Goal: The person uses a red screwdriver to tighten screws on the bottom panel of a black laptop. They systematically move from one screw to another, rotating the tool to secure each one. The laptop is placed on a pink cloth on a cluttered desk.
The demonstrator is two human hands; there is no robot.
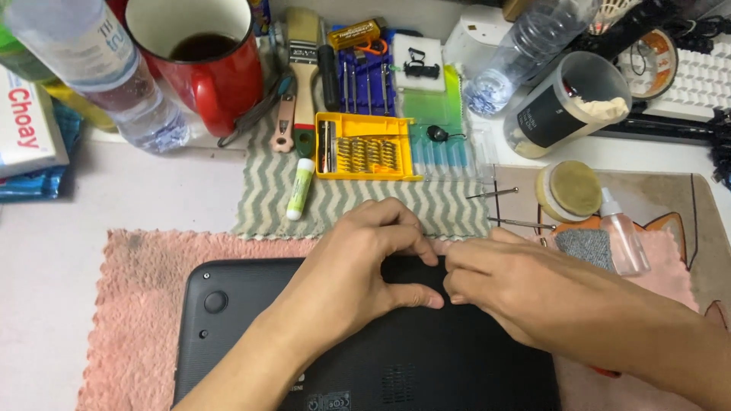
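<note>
A black laptop (pixel 381 342) lies upside down on a fluffy pink towel (pixel 137 304), right in front of the person. Both hands sit on its far edge, close together, almost touching.

The left hand (pixel 358 266) rests flat-ish on the laptop with its fingers bent. The thumb and first finger make a small curve on the black bottom. It holds nothing.

The right hand (pixel 518 289) comes in from the side. Its fingers are bunched together and the tips press at the same spot on the edge. I cannot tell if something tiny is pinched there.

It looks like the hands are working at the back edge of the bottom cover, feeling or pulling at the seam. I think this is an early step, because the cover is on. A next move would need a firm grip with the fingertips and a slow, gentle pull, so nothing snaps.

Past the hands lies a striped cloth (pixel 266 190) with a yellow tray of small springs (pixel 365 148), a set of tiny screwdrivers (pixel 365 76) and a brush (pixel 303 46). A red mug (pixel 228 76) and a water bottle (pixel 99 68) stand further back on the left. A small squeeze bottle (pixel 620 232) stands on the right.
</note>
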